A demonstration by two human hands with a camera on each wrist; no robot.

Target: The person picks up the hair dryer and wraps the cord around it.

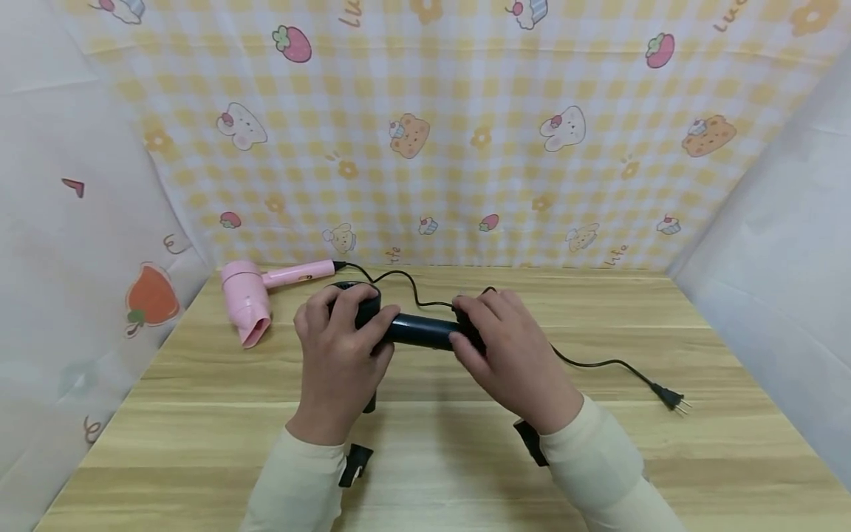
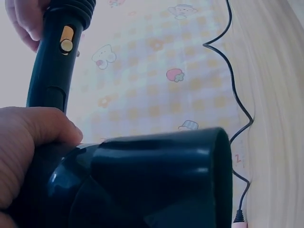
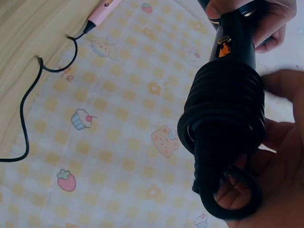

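A dark, glossy hair dryer [image 1: 422,331] is held above the table between both hands. My left hand [image 1: 342,340] grips its barrel, thumb near where the handle begins. At the handle's far end, my right hand [image 1: 512,347] holds the part where black cord coils [image 3: 225,102] are wound around it. A black loop [image 3: 256,202] hangs below those coils in the right wrist view. On the handle is a gold-coloured switch [image 2: 66,45]. The barrel's wide round opening shows in the left wrist view. In the head view, the hands hide much of both dryer ends.
A pink hair dryer [image 1: 246,299] lies at the table's back left. Its black cord [image 1: 399,273] runs behind the hands to a two-pin plug [image 1: 667,395] on the right. Behind the wooden table [image 1: 425,458] hangs a yellow checked cloth [image 1: 439,185].
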